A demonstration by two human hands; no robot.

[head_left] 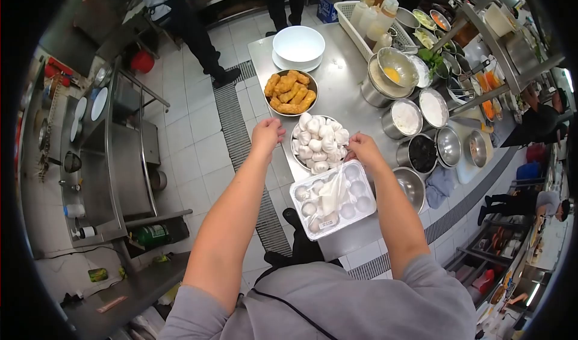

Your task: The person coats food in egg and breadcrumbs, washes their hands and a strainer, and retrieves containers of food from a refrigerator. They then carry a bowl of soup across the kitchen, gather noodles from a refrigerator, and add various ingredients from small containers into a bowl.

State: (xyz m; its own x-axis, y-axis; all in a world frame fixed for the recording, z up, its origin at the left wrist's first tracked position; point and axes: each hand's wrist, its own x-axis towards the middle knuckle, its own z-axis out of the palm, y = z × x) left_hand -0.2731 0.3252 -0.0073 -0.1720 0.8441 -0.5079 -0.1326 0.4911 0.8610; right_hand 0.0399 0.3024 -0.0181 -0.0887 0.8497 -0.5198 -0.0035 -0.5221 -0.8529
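Observation:
A bowl heaped with white dumpling-like pieces (319, 142) stands near the left edge of the steel table. To its left is my left hand (268, 135), fingers curled, apart from the bowl; what it holds, if anything, is too small to tell. My right hand (362, 148) is at the bowl's right side with thumb and fingers pinched near the rim, above the corner of a clear plastic tray (367, 203). Round pieces sit in the tray's cups, with a crumpled translucent sheet (333, 194) on top. Behind the bowl is a bowl of golden fried pieces (291, 93).
A white bowl (299, 44) stands at the back left. Steel pots of white powder (406, 117), a pot of dark food (421, 153) and an empty steel bowl (409, 188) line the right. Squeeze bottles fill a white basket (346, 16). Other people stand beyond the table.

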